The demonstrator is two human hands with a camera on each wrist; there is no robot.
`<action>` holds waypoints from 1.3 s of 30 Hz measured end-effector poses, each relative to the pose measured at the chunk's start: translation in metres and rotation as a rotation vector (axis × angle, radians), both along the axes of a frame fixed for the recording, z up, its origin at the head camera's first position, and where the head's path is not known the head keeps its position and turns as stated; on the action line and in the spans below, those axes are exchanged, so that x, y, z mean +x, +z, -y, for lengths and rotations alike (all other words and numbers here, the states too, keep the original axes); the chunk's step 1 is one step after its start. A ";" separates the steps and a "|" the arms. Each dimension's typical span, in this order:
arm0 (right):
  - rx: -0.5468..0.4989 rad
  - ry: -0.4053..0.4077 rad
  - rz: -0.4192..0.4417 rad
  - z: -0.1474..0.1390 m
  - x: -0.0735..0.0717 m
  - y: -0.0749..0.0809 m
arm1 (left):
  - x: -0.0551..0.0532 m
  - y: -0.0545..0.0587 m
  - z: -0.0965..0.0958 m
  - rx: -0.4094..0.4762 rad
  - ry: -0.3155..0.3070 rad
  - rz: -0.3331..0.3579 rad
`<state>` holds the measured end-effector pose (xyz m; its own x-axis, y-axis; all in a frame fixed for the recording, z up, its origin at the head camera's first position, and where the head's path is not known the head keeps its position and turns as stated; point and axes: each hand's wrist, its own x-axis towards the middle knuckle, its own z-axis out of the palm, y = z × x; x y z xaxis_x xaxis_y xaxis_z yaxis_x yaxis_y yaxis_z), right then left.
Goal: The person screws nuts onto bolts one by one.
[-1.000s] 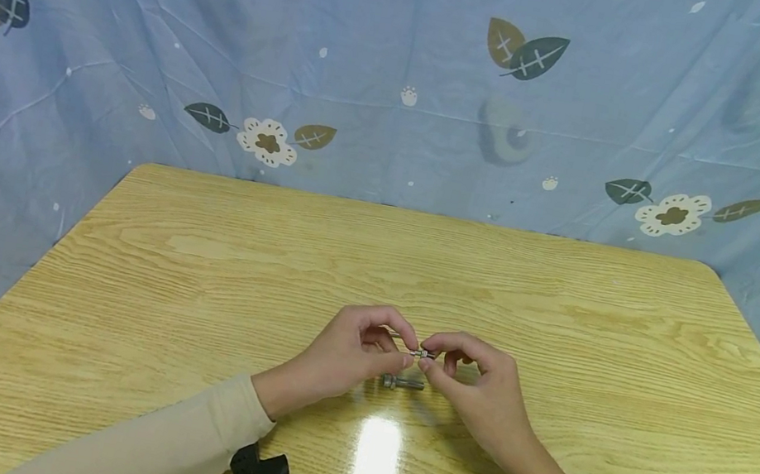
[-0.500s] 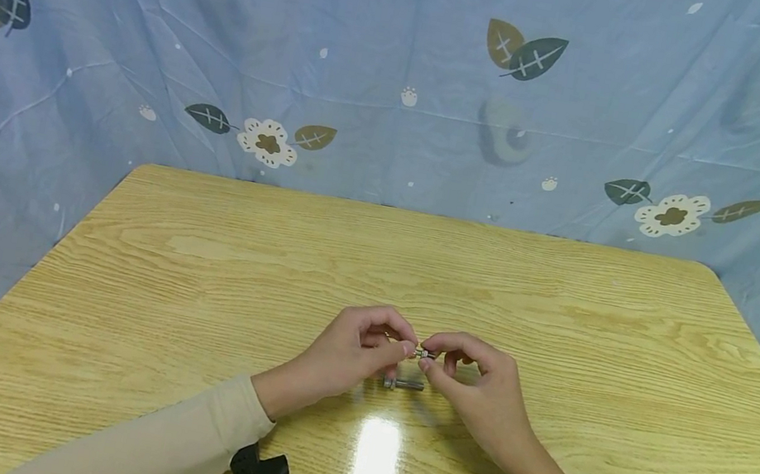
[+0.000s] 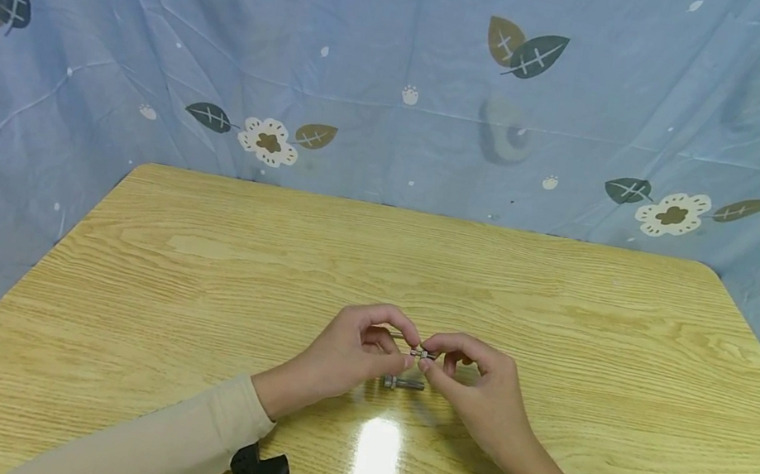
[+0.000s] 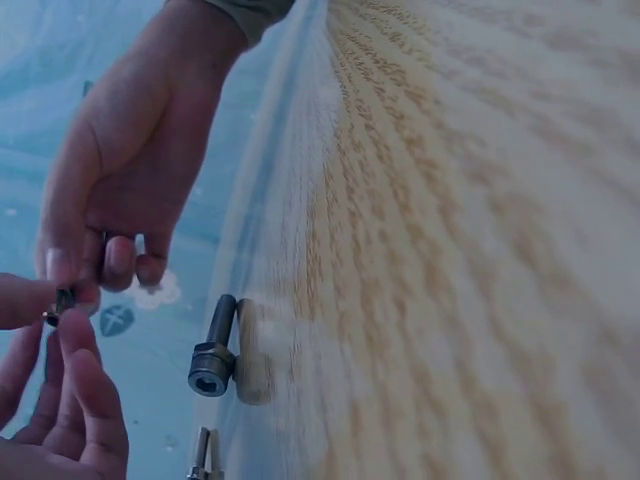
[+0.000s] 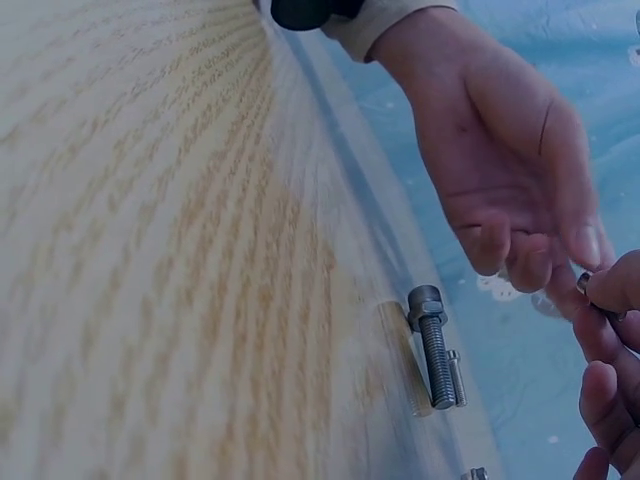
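Observation:
Above the table my left hand [image 3: 349, 353] and right hand [image 3: 480, 380] meet fingertip to fingertip over a small metal bolt [image 3: 419, 353]. The thumb and index finger of the left hand pinch one end, while the right hand pinches the other end, where a wider collar, perhaps a nut, shows. In the right wrist view the bolt's end [image 5: 583, 283] peeks out between the fingertips. Just below the hands lies a larger socket-head bolt [image 3: 404, 384] with a nut [image 5: 428, 312] on it. Fingertips partly hide the small bolt.
A thin metal piece [image 3: 396, 334] is partly visible behind the left hand. Beside the larger bolt, the right wrist view shows a small screw [image 5: 457, 378]. Black wrist mounts [image 3: 260, 473] sit under both forearms. A blue patterned curtain [image 3: 409, 66] surrounds the wooden table [image 3: 191, 281].
Half a second ago the left thumb was higher and covered more of the small bolt; now it is lower, baring the bolt's end. The right hand has barely moved.

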<state>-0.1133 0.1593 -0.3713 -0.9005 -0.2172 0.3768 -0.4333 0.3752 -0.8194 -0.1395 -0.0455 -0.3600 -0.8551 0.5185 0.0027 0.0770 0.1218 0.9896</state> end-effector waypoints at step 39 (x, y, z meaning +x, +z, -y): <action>-0.013 -0.006 0.020 0.000 -0.001 0.005 | 0.000 0.004 -0.003 -0.012 0.027 0.055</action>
